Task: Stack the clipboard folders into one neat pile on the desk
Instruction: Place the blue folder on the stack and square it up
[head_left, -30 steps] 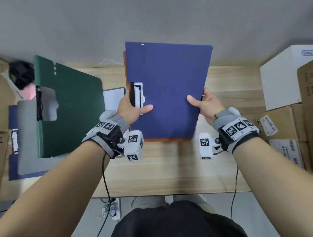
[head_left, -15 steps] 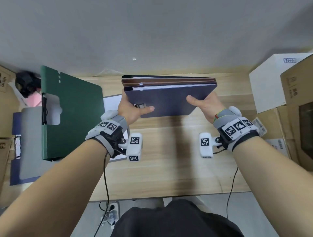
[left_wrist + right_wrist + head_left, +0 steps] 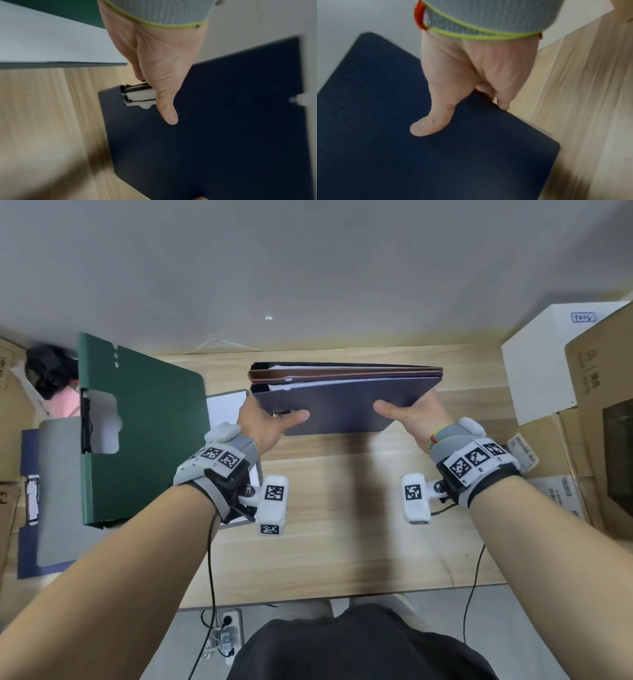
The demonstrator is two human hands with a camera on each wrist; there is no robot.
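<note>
I hold a pile of clipboard folders, a navy one [image 3: 342, 409] on top of a brown one [image 3: 342, 372], tilted above the wooden desk [image 3: 325, 525], its near edge lowest. My left hand [image 3: 270, 422] grips the pile's left edge by the metal clip [image 3: 137, 94], thumb on the navy cover [image 3: 223, 121]. My right hand [image 3: 407, 414] grips the right edge, thumb on the cover [image 3: 402, 121], fingers underneath. A green folder [image 3: 147, 433] lies at the desk's left, over a grey one [image 3: 54, 491] and a blue one [image 3: 25, 559].
A white sheet or board [image 3: 227, 409] lies beside the green folder, partly under my left wrist. A white box [image 3: 541, 364] and cardboard boxes [image 3: 603, 412] stand at the right. Dark and pink items [image 3: 51, 378] sit at the far left.
The pile has tipped from facing me, cover upright, to nearly flat and has come down toward the desk. Both hands kept their grip on its edges.
</note>
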